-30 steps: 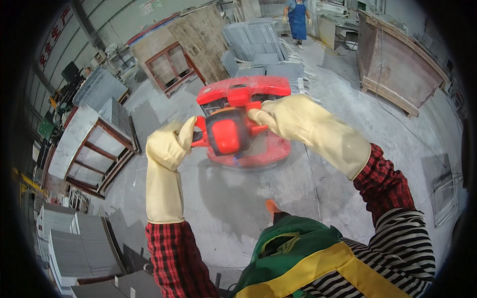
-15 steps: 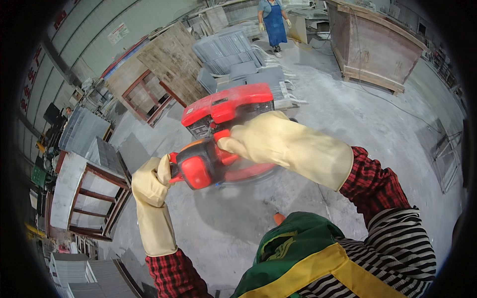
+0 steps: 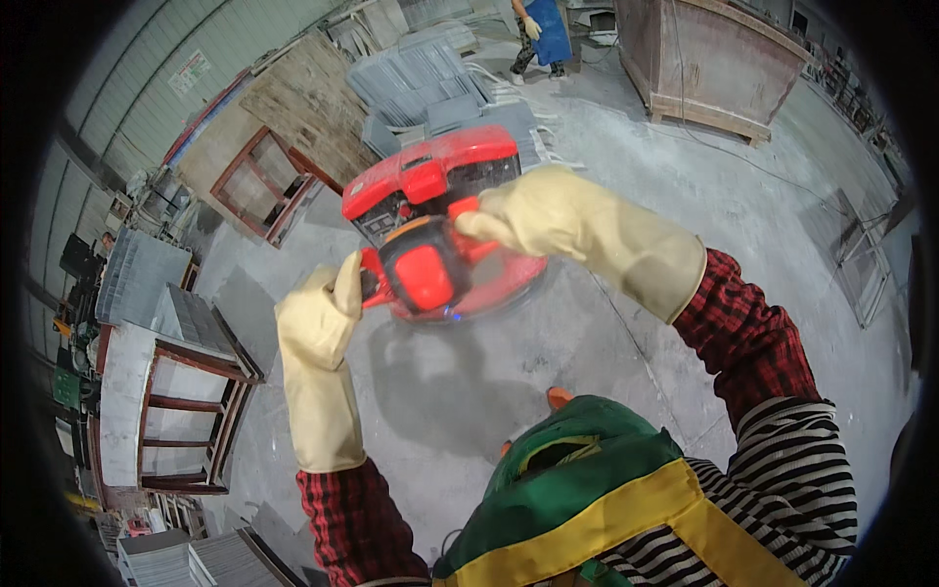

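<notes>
One red floor machine [image 3: 424, 180], centre of frame. Gloved left hand [image 3: 318, 315] and right hand [image 3: 528, 210], each grip wrapped around a handle [image 3: 463, 207]. Grey slabs [image 3: 406, 83] stacked, upper centre.

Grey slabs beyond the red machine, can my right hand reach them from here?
Probably not: the right hand grips the handle of the red machine, which stands between you and the grey slabs.

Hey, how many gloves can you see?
3: one on your left hand and one on your right hand, both holding the red machine, and one on a co-worker's hand at top. Another may be hidden.
</notes>
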{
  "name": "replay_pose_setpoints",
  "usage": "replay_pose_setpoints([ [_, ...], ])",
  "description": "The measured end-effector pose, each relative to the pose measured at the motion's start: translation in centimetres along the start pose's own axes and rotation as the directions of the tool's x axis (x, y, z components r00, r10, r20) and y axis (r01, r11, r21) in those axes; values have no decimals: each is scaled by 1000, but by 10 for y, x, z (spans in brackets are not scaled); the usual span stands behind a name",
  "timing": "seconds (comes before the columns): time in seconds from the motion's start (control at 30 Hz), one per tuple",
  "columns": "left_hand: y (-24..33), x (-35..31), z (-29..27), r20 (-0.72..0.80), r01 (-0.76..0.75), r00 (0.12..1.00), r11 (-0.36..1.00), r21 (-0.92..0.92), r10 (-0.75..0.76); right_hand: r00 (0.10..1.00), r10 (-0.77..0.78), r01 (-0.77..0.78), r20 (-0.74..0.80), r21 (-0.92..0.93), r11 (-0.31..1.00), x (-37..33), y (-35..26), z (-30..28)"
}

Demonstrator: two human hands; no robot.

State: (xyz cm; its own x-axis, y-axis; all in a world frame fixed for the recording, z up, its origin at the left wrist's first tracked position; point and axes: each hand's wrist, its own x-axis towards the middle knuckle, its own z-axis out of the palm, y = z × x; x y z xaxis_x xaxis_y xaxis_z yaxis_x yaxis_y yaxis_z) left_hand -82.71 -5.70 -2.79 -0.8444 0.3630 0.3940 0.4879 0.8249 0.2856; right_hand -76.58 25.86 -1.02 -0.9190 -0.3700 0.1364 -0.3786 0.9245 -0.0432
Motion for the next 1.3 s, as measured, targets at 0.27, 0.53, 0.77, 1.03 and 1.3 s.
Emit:
replay_pose_setpoints([
  [0.27,-46,-24,16,-92,-511,795,743,433,600,973,-139,148,-186,37,988,-6,-17,33],
  [0.53,-17,-73,32,-292,-150,943,987,62,162,968,-2,49,-252,181,982,-47,-44,67],
  [0.77,-16,-88,47,-221,-127,966,991,35,132,971,-51,58,-232,23,998,-63,-33,94],
  [1.03,-35,-91,39,43,-227,972,972,-61,230,991,-81,98,-102,172,980,-55,-54,84],
  [1.3,-29,-76,31,39,-300,952,952,-63,303,851,-12,-371,525,616,695,-25,-32,32],
])
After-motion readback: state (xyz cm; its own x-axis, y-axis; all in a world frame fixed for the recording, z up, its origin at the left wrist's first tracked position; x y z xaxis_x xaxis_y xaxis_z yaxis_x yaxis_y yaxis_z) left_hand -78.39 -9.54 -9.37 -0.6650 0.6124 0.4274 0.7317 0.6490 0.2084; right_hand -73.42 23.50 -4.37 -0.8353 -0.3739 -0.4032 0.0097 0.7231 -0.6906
